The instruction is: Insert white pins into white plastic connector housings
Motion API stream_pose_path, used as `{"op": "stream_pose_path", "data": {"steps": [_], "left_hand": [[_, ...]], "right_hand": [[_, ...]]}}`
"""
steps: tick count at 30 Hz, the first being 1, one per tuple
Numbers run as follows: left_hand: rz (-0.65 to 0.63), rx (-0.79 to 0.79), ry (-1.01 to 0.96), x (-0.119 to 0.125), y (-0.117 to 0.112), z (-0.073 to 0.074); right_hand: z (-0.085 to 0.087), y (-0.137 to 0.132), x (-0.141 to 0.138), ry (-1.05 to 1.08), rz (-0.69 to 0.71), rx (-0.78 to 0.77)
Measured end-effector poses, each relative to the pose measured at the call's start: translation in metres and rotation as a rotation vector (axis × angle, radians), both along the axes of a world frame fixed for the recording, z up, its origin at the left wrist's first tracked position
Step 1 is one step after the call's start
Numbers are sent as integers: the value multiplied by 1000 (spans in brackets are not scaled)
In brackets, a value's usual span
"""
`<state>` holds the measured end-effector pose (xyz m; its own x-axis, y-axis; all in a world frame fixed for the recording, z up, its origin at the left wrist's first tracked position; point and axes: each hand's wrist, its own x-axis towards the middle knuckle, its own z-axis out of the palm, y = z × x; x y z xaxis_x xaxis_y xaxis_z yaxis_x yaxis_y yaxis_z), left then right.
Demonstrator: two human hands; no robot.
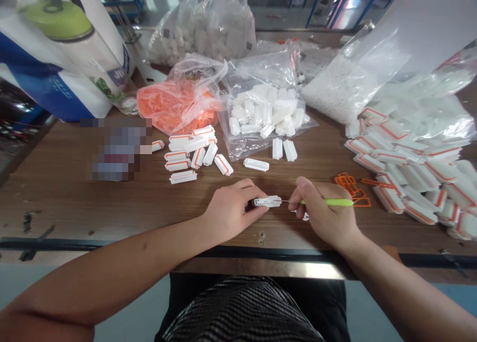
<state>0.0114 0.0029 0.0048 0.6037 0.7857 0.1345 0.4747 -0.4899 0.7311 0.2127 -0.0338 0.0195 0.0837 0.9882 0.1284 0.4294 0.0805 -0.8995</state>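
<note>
Between the thumb and fingers of my left hand [234, 208] is a small white plastic housing [269, 201] with a row of dark holes. My right hand [324, 210] grips a thin pick with a bright green handle [338, 202]; its metal tip points left and reaches the housing's right end. Small white pieces [305, 216] show under my right fingers, partly hidden. Just beyond my hands lies a single white housing [256, 164]. Several thin orange gaskets [346, 184] lie to the right of my right hand.
White housings with orange edging form a group [194, 150] at left and a large pile [413, 173] at right. Behind stand a bag of orange parts [179, 103], a bag of white housings [264, 111], a bag of white granules [339, 88] and a green-lidded bottle [61, 21].
</note>
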Motion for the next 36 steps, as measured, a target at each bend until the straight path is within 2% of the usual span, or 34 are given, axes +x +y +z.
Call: {"op": "stream_pose_path", "data": {"steps": [3, 7, 11, 15, 23, 29, 36], "left_hand": [[-2, -2, -6, 0, 0, 0], [-1, -15, -3, 0, 0, 0], [1, -8, 2, 0, 0, 0], [0, -8, -3, 0, 0, 1], [-4, -5, 0, 0, 0, 1], [-5, -6, 11, 0, 0, 2], [-9, 0, 8, -1, 0, 1]], "right_hand": [[2, 0, 1, -41, 40, 12], [-1, -2, 1, -109, 105, 107], [-4, -4, 2, -29, 67, 139], [-4, -5, 2, 0, 34, 130], [-2, -4, 2, -55, 86, 61], [-2, -2, 5, 67, -12, 48], [-4, 0, 4, 67, -22, 40]]}}
